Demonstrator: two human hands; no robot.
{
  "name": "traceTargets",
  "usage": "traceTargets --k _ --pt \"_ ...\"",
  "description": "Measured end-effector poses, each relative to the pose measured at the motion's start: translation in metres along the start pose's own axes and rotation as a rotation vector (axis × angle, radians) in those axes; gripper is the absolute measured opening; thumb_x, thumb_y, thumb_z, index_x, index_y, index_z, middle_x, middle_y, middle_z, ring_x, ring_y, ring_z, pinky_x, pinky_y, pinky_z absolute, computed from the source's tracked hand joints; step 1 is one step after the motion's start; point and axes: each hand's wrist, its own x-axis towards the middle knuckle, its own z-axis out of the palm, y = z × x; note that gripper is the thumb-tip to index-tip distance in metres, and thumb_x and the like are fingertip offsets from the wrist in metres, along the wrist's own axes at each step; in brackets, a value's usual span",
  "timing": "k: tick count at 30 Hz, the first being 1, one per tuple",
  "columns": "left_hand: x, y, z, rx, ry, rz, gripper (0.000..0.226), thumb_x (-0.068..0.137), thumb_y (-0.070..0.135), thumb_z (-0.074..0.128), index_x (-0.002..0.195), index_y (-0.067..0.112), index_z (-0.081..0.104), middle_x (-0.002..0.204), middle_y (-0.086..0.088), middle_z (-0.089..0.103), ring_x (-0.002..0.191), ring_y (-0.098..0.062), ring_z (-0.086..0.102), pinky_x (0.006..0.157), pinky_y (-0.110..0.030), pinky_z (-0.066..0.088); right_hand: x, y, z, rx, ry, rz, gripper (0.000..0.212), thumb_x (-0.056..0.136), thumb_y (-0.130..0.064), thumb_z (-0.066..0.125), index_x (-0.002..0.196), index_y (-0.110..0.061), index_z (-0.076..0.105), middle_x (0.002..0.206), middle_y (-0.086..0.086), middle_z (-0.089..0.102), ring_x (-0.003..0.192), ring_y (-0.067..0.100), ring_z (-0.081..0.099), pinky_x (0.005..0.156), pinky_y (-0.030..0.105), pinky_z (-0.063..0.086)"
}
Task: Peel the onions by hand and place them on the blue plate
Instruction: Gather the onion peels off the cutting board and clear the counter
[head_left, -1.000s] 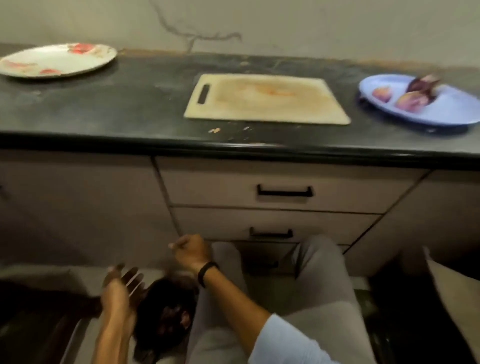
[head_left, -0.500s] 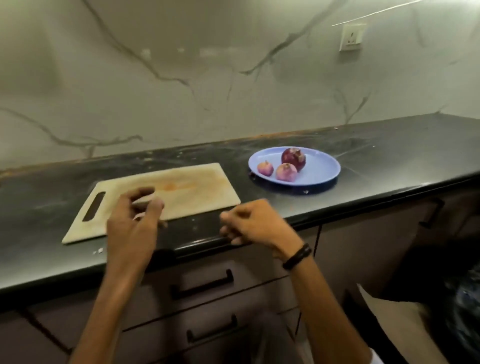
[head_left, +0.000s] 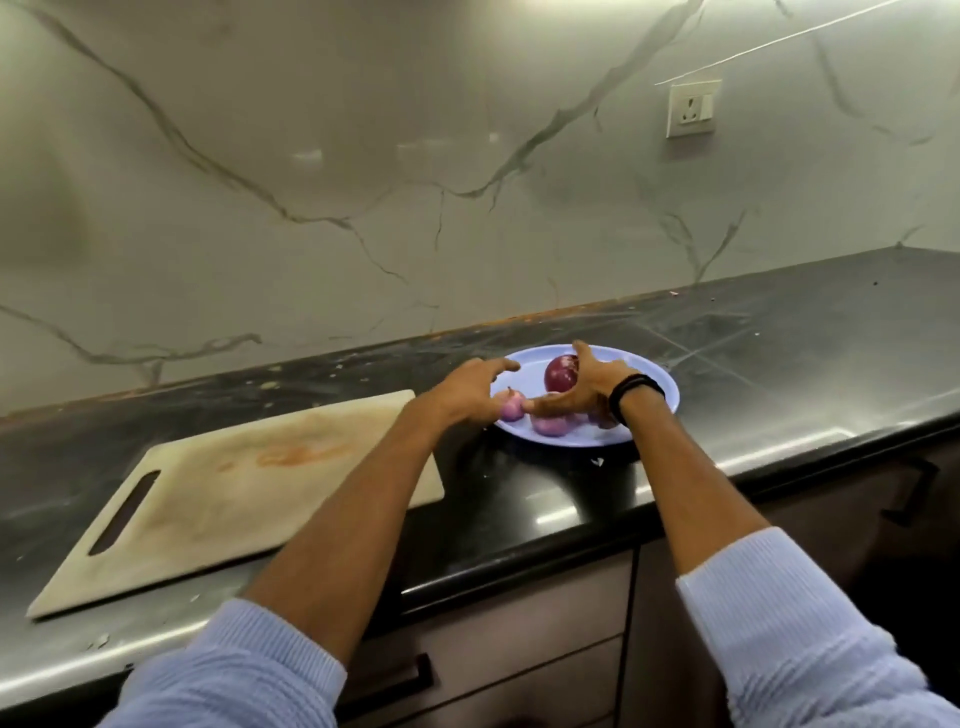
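A blue plate (head_left: 655, 385) lies on the black counter and holds three onions. The dark red large onion (head_left: 560, 374) sits at the back, with two small pale pink ones, one at the plate's left edge (head_left: 510, 409) and one at the front (head_left: 550, 426). My right hand (head_left: 582, 389) reaches over the plate with fingers spread around the large onion, thumb stretched left; contact with it is unclear. My left hand (head_left: 470, 389) hovers at the plate's left rim, fingers extended, partly hiding the left small onion.
A worn beige cutting board (head_left: 234, 493) with a handle slot lies left of the plate. Bits of peel (head_left: 597, 461) dot the counter (head_left: 779, 364). A marble wall with a socket (head_left: 691, 110) stands behind. Drawers with black handles (head_left: 415, 675) run below the counter edge.
Both hands moved from the counter's front edge forward and right to the blue plate. The view has lifted from the floor and come closer to the plate.
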Motion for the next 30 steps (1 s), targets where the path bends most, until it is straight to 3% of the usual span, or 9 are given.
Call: traceTargets --k 2,5,7,10,14,18,21,26,30 --pt "0.013 -0.002 -0.003 0.041 -0.085 0.003 0.058 0.095 0.019 0.063 0.149 0.028 0.046 0.145 -0.013 0.05 0.13 -0.026 0.052 0.098 -0.027 0.041 0.008 0.0 -0.003 0.065 -0.074 -0.054 0.134 0.06 -0.064 0.084 0.155 -0.037 -0.006 0.152 0.017 0.037 0.119 0.038 0.053 0.091 0.048 0.054" --pt "0.026 -0.007 -0.009 0.086 -0.205 -0.009 0.051 0.094 0.026 0.063 0.144 0.034 0.051 0.145 -0.007 0.053 0.124 -0.024 0.056 0.105 -0.036 0.047 0.017 0.0 -0.004 0.113 -0.103 -0.109 0.122 0.061 -0.051 0.09 0.153 -0.041 0.011 0.143 0.014 0.044 0.104 0.033 0.061 0.079 0.045 0.06" --pt "0.03 -0.008 -0.009 0.098 -0.256 -0.015 0.052 0.092 0.025 0.064 0.141 0.036 0.052 0.144 -0.005 0.053 0.121 -0.024 0.057 0.105 -0.04 0.049 0.02 -0.002 -0.003 0.105 -0.081 -0.126 0.111 0.059 -0.047 0.091 0.147 -0.041 0.024 0.135 0.014 0.046 0.098 0.035 0.063 0.072 0.046 0.062" --pt "0.031 -0.007 -0.004 0.074 -0.235 -0.011 0.051 0.09 0.022 0.067 0.138 0.033 0.054 0.138 -0.003 0.057 0.114 -0.022 0.059 0.098 -0.034 0.052 0.024 -0.005 0.002 0.165 -0.092 -0.112 0.098 0.06 -0.036 0.094 0.139 -0.038 0.035 0.128 0.014 0.038 0.099 0.039 0.058 0.06 0.047 0.062" --pt "0.025 -0.009 0.003 0.041 -0.137 0.0 0.047 0.09 0.024 0.067 0.136 0.022 0.057 0.135 -0.005 0.059 0.111 -0.02 0.057 0.094 -0.031 0.049 0.025 -0.004 0.007 0.232 -0.066 -0.11 0.088 0.06 -0.034 0.094 0.13 -0.037 0.041 0.126 0.013 0.036 0.105 0.042 0.052 0.055 0.048 0.061" --pt "0.006 -0.014 0.006 -0.124 0.13 -0.023 0.045 0.092 0.023 0.071 0.135 0.019 0.056 0.132 -0.003 0.06 0.107 -0.014 0.054 0.089 -0.026 0.043 0.023 0.003 0.011 0.363 -0.031 -0.104 0.082 0.06 -0.028 0.093 0.125 -0.038 0.045 0.127 0.013 0.037 0.106 0.042 0.051 0.053 0.047 0.06" --pt "-0.028 -0.035 -0.009 -0.211 0.283 -0.084 0.041 0.095 0.03 0.07 0.132 0.02 0.057 0.122 0.003 0.059 0.106 -0.013 0.054 0.088 -0.026 0.043 0.016 0.009 0.012 0.601 -0.065 -0.101 0.079 0.064 -0.023 0.092 0.126 -0.036 0.045 0.127 0.013 0.043 0.102 0.04 0.057 0.055 0.046 0.059" --pt "-0.106 -0.109 -0.038 -0.114 0.397 -0.247 0.039 0.095 0.037 0.068 0.13 0.021 0.059 0.12 0.003 0.061 0.105 -0.014 0.056 0.09 -0.031 0.044 -0.003 -0.014 0.022 0.831 -0.157 -0.225 0.069 0.077 -0.017 0.084 0.131 -0.033 0.044 0.128 0.01 0.044 0.096 0.035 0.062 0.054 0.038 0.057" --pt "-0.152 -0.165 -0.05 -0.02 0.474 -0.423 0.037 0.091 0.045 0.069 0.122 0.025 0.063 0.115 -0.001 0.068 0.101 -0.018 0.058 0.088 -0.035 0.046 -0.018 -0.068 0.052 0.807 -0.244 -0.384 0.069 0.076 -0.017 0.084 0.13 -0.032 0.044 0.12 0.005 0.046 0.095 0.035 0.062 0.052 0.038 0.058"
